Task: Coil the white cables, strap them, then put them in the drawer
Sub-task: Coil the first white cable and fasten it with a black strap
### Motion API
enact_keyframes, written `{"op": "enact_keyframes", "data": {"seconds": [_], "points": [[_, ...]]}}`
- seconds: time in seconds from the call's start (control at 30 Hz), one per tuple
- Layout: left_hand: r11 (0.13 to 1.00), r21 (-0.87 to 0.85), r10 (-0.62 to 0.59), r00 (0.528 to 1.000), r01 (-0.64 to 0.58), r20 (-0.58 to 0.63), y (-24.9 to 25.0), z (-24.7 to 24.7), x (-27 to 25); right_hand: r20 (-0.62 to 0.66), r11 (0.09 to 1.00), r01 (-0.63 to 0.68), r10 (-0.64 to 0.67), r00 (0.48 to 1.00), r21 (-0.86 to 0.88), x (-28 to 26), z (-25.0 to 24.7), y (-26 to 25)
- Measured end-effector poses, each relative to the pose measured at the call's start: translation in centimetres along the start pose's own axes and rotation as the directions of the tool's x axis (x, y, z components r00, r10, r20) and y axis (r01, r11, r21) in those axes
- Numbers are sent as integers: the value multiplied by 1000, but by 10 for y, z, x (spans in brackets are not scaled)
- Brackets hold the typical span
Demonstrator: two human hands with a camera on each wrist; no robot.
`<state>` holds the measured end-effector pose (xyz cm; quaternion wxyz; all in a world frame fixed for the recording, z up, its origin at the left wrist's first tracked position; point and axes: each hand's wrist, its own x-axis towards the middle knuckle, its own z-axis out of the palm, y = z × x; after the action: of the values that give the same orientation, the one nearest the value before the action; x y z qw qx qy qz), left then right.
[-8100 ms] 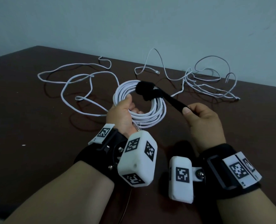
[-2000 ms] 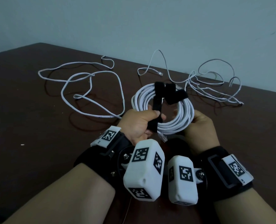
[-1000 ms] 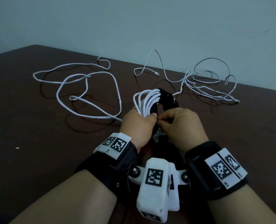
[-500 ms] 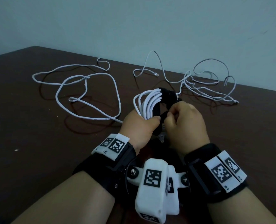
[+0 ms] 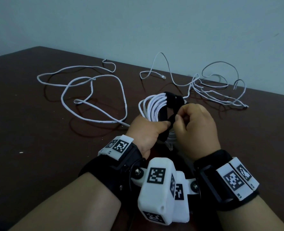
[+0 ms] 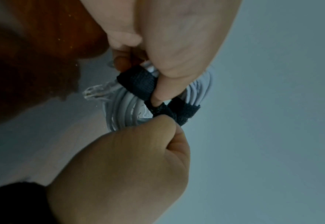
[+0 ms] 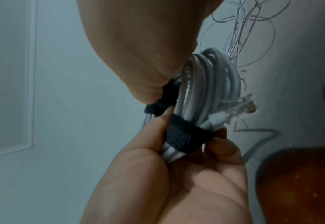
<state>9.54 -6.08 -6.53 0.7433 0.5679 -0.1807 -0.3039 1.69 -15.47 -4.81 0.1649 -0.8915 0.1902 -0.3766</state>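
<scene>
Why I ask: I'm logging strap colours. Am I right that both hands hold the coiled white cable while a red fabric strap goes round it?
Not quite: the fabric strap is black, as the right wrist view shows. Left hand and right hand do hold the coiled white cable.

— Is it looking dark?
— Yes, everything is looking dim and a bit blue. The loose cables (image 5: 94,97) are making soft shadows on the table (image 5: 29,130).
— Is anything looking fuzzy?
— The wrist pictures are looking blurry and grainy, and lines are bending near their edges.
</scene>
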Motion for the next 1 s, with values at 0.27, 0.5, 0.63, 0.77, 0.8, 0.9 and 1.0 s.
{"op": "enact_keyframes", "data": {"seconds": [0.27, 0.5, 0.63, 0.77, 0.8, 0.9, 1.0], "points": [[978, 25, -208, 978, 207, 30, 8, -8, -1, 106, 999, 25, -21, 994, -41, -1, 3, -1], [989, -39, -148, 981, 144, -127, 3, -2, 1, 69, 991, -78, 71, 995, 108, 3, -1, 11], [992, -10, -127, 982, 127, -139, 1, 0, 2, 91, 992, -121, 118, 989, 28, 6, 0, 13], [993, 1, -119, 985, 120, -126, -1, 3, 1, 92, 987, -151, 155, 984, -50, 6, 0, 6], [992, 1, -121, 985, 122, -121, -2, 3, 1, 97, 985, -157, 163, 982, -72, 6, 1, 4], [990, -23, -143, 986, 141, -86, -3, 5, -1, 88, 975, -182, 193, 977, -128, 5, 4, 3], [987, -36, -160, 985, 158, -64, -2, 5, -2, 95, 964, -215, 231, 968, -159, 6, 4, 3]]}}
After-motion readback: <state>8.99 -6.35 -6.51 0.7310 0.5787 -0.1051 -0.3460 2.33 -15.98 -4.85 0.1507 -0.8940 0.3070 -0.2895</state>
